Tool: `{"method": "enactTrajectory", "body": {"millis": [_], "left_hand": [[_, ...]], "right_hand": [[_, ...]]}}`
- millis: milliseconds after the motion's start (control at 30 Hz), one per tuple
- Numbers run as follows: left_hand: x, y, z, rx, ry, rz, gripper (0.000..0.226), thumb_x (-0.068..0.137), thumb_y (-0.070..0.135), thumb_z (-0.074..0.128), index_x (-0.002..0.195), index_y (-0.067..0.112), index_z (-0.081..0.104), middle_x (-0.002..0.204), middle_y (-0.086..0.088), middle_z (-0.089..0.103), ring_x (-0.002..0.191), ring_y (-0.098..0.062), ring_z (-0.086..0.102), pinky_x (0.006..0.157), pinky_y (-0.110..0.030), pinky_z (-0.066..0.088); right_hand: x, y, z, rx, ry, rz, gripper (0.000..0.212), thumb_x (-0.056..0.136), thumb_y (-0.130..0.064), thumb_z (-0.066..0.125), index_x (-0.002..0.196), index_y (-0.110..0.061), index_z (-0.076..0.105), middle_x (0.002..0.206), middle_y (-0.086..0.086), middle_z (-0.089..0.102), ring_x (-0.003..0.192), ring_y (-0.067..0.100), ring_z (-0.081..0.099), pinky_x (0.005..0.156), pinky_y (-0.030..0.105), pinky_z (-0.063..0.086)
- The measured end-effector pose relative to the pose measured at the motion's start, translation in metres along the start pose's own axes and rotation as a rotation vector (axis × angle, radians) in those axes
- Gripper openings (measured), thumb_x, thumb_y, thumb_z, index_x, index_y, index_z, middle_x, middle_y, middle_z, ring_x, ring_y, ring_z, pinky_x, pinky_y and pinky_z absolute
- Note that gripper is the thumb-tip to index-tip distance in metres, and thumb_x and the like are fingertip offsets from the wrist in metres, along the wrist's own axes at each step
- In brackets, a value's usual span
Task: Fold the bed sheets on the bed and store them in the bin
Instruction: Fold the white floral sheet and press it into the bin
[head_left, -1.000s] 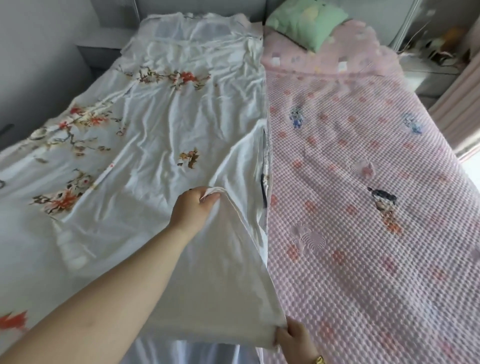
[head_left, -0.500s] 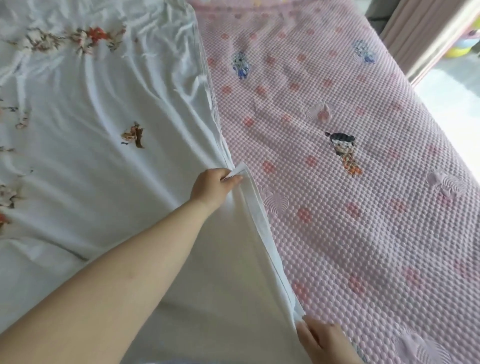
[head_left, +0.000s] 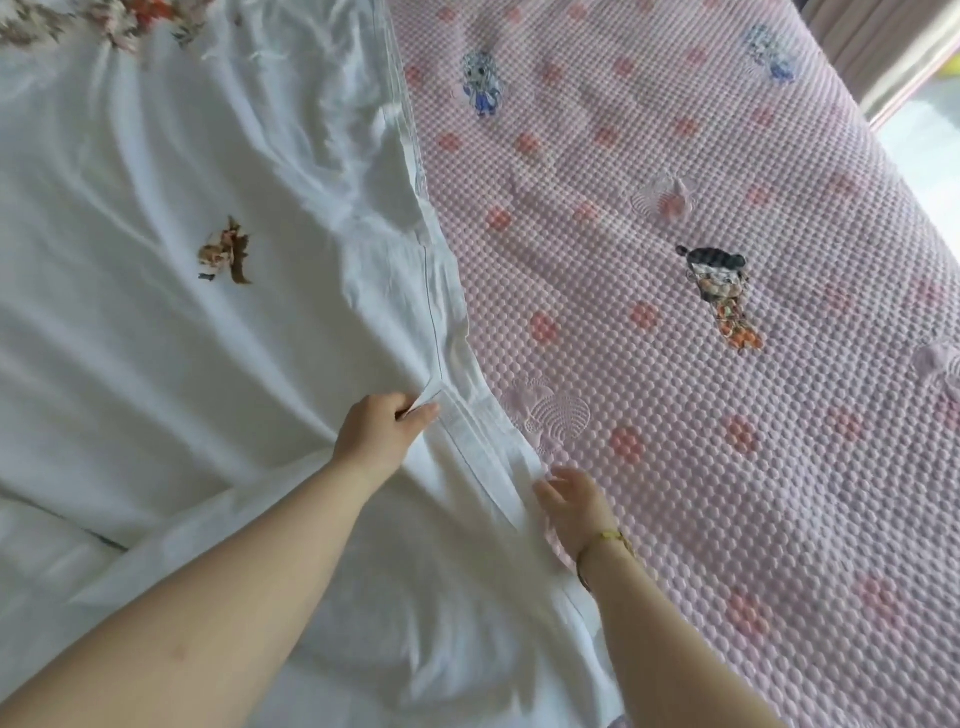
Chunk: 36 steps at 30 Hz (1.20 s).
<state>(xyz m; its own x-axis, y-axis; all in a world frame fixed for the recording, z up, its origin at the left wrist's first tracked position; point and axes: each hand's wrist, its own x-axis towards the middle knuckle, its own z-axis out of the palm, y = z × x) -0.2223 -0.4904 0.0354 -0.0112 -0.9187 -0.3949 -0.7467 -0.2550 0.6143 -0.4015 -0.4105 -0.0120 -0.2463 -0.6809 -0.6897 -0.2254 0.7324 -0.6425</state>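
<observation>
A white bed sheet (head_left: 218, 364) with brown and orange flower prints covers the left half of the bed. Its folded right edge runs down the middle of the view. My left hand (head_left: 382, 434) pinches a corner of the folded layer beside that edge. My right hand (head_left: 571, 506), with a gold bracelet on the wrist, lies with its fingers spread on the sheet's edge just below and to the right of the left hand. The bin is not in view.
A pink quilted bed cover (head_left: 701, 415) with cartoon figures and red dots fills the right half of the bed. A pink curtain (head_left: 872, 47) hangs at the top right beyond the bed's edge, next to a bright strip of floor.
The view has dropped and closed in. My left hand has brought the sheet's corner down onto the bed by the folded edge. My right hand has slid up along the edge toward the left hand.
</observation>
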Motion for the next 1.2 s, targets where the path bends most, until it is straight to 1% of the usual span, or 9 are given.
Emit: {"method": "enactTrajectory", "body": {"millis": [167,333,433,533,633,800,933,1033,1200], "left_hand": [[0.01,-0.012,0.002,-0.08,-0.022,-0.019,0.04,0.089,0.025,0.06,0.054,0.011,0.044,0.048,0.002,0.025,0.049,-0.016,0.028,0.053,-0.029,0.036],[0.02,-0.003,0.003,-0.029,0.017,0.055,0.044,0.089,0.028,0.059,0.054,0.006,0.044,0.049,0.002,0.024,0.052,-0.019,0.027,0.049,-0.028,0.018],[0.029,0.023,0.01,0.041,0.053,0.197,0.05,0.089,0.035,0.057,0.05,0.013,0.037,0.049,0.004,0.026,0.056,-0.02,0.03,0.05,-0.029,0.019],[0.039,0.06,0.029,0.091,-0.007,0.408,0.04,0.089,0.043,0.054,0.081,0.007,0.067,0.058,0.003,0.049,0.069,-0.022,0.046,0.06,-0.029,0.028],[0.055,0.079,0.05,0.309,-0.137,0.488,0.033,0.094,0.039,0.046,0.095,0.011,0.064,0.082,-0.004,0.058,0.09,-0.024,0.056,0.066,-0.028,0.031],[0.074,0.032,0.066,0.531,-0.178,0.293,0.045,0.091,0.042,0.05,0.13,0.019,0.047,0.13,-0.005,0.053,0.12,-0.024,0.046,0.095,-0.03,0.032],[0.049,-0.026,0.055,0.523,0.001,0.377,0.057,0.083,0.037,0.061,0.131,0.01,0.049,0.138,-0.011,0.047,0.13,-0.028,0.041,0.102,-0.031,0.017],[0.022,-0.06,0.042,0.556,0.051,0.258,0.06,0.081,0.036,0.061,0.134,0.009,0.047,0.144,-0.019,0.037,0.131,-0.036,0.038,0.104,-0.038,0.012],[-0.035,-0.114,0.034,0.436,-0.011,-0.048,0.1,0.061,0.065,0.011,0.141,0.01,0.034,0.15,-0.018,0.024,0.139,-0.033,0.025,0.112,-0.042,0.011]], "right_hand": [[0.039,-0.047,0.02,0.055,-0.075,0.11,0.054,0.089,-0.026,0.057,0.136,-0.009,0.037,0.124,0.008,0.051,0.097,0.018,0.05,0.082,0.024,0.037],[0.045,-0.067,0.014,-0.119,0.09,-0.117,0.015,0.093,-0.019,0.048,0.098,-0.008,0.057,0.074,0.0,0.046,0.067,0.016,0.042,0.057,0.024,0.031],[0.036,-0.062,-0.009,-0.1,0.319,-0.335,0.031,0.094,-0.016,0.047,0.064,-0.011,0.043,0.058,-0.003,0.038,0.056,0.014,0.035,0.047,0.017,0.026],[0.038,-0.045,-0.024,-0.105,0.328,-0.262,0.02,0.094,-0.015,0.046,0.074,-0.015,0.048,0.063,-0.006,0.046,0.064,0.015,0.042,0.05,0.021,0.029],[0.042,-0.028,-0.03,0.123,0.273,-0.091,0.004,0.094,-0.018,0.046,0.092,-0.016,0.049,0.088,-0.002,0.054,0.077,0.014,0.051,0.066,0.025,0.037],[0.026,0.011,-0.021,0.298,-0.044,0.054,0.021,0.09,-0.031,0.056,0.1,-0.013,0.052,0.087,0.001,0.057,0.072,0.014,0.056,0.062,0.023,0.047],[0.013,0.023,-0.011,0.198,-0.044,0.084,0.035,0.085,-0.017,0.064,0.112,-0.017,0.041,0.103,0.002,0.054,0.092,0.022,0.059,0.078,0.032,0.051],[0.003,0.029,-0.011,0.156,-0.083,0.154,0.026,0.082,-0.019,0.067,0.098,-0.015,0.046,0.093,0.004,0.059,0.078,0.021,0.062,0.063,0.026,0.053],[-0.026,0.053,-0.024,-0.042,-0.336,0.236,0.014,0.082,-0.016,0.069,0.09,-0.018,0.057,0.083,-0.002,0.066,0.07,0.011,0.063,0.059,0.019,0.053]]}}
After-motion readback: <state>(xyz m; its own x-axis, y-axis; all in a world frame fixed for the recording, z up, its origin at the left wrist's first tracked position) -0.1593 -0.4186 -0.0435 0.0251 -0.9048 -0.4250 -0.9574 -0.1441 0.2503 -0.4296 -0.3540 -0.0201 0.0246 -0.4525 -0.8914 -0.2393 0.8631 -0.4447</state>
